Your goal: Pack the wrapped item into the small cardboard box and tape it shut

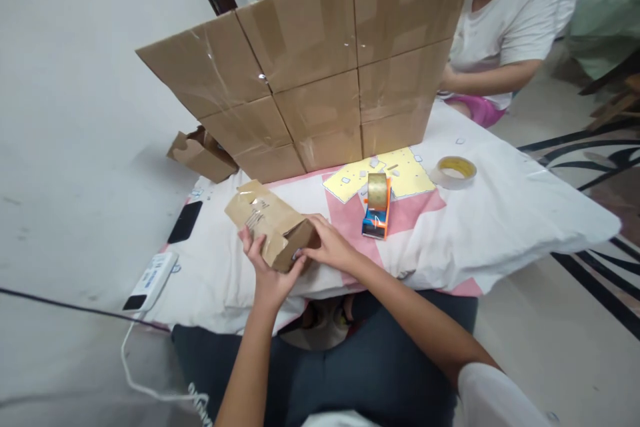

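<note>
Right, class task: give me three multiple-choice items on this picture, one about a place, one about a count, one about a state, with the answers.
1. Where does the tape dispenser stand?
A. On the floor
B. On the cloth-covered table, right of the small cardboard box
C. On top of the cardboard wall

2. How many hands grip the small cardboard box?
A. None
B. One
C. Two

3. How is the loose tape roll placed?
A. Lying flat
B. Standing on edge
C. Held in a hand

Answers: 1 B, it sits on the pink patch of cloth. 2 C, left hand and right hand both clasp it. 3 A, its ring opening faces up.
</note>
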`<move>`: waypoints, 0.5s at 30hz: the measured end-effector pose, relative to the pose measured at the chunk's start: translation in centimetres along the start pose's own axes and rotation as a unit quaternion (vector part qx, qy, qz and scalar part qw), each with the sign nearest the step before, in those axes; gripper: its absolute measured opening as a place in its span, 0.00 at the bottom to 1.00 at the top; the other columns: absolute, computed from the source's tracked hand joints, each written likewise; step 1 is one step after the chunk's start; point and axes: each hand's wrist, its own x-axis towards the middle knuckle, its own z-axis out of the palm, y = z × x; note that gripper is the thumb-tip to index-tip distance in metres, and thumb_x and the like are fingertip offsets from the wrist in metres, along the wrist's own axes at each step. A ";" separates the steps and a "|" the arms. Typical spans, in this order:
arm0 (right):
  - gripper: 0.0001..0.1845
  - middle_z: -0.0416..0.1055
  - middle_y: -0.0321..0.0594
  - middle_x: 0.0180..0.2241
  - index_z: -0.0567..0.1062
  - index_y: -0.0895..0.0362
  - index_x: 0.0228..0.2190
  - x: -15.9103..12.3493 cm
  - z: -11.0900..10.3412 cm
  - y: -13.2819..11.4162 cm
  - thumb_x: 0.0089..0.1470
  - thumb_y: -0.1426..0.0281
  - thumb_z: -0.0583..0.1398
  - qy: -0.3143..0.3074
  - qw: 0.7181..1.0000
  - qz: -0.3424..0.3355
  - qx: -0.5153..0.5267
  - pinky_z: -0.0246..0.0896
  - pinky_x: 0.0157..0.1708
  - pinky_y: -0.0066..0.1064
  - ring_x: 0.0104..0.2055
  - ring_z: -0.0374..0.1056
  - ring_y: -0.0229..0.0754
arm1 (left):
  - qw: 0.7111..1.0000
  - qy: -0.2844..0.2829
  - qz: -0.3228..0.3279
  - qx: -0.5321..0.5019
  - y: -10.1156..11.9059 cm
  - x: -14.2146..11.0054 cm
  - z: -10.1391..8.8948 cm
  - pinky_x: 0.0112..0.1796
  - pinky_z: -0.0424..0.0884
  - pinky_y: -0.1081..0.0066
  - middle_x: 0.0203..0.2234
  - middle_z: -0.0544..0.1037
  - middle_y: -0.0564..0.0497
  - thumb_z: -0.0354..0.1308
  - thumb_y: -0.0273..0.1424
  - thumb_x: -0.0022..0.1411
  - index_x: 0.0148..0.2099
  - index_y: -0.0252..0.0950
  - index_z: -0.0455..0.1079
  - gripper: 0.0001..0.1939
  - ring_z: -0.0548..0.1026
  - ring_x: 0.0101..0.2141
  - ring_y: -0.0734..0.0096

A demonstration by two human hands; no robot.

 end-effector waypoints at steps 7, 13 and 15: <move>0.41 0.68 0.46 0.55 0.66 0.48 0.58 -4.3 -3.9 -5.2 0.45 0.59 0.73 0.156 0.987 -0.009 -0.042 0.62 0.59 0.46 0.59 0.65 0.55 | 0.987 -0.092 0.089 -0.094 5.1 3.6 -2.7 0.67 0.44 0.38 0.73 0.35 0.37 0.65 0.33 0.60 0.65 0.45 0.48 0.37 0.35 0.71 0.47; 0.39 0.68 0.49 0.56 0.65 0.49 0.59 -13.3 -16.9 -9.4 0.48 0.56 0.70 0.342 0.927 0.026 -0.149 0.64 0.57 0.51 0.58 0.66 0.59 | 0.915 -0.166 0.283 -0.232 18.1 8.6 3.6 0.67 0.41 0.35 0.73 0.30 0.43 0.60 0.32 0.63 0.65 0.45 0.46 0.34 0.28 0.71 0.48; 0.40 0.69 0.51 0.55 0.65 0.50 0.59 -15.6 -23.4 -10.0 0.47 0.55 0.70 0.380 0.894 0.036 -0.232 0.65 0.55 0.52 0.58 0.66 0.60 | 0.887 -0.161 0.327 -0.282 23.1 11.0 8.7 0.67 0.35 0.37 0.73 0.33 0.38 0.57 0.37 0.66 0.66 0.42 0.44 0.33 0.31 0.71 0.52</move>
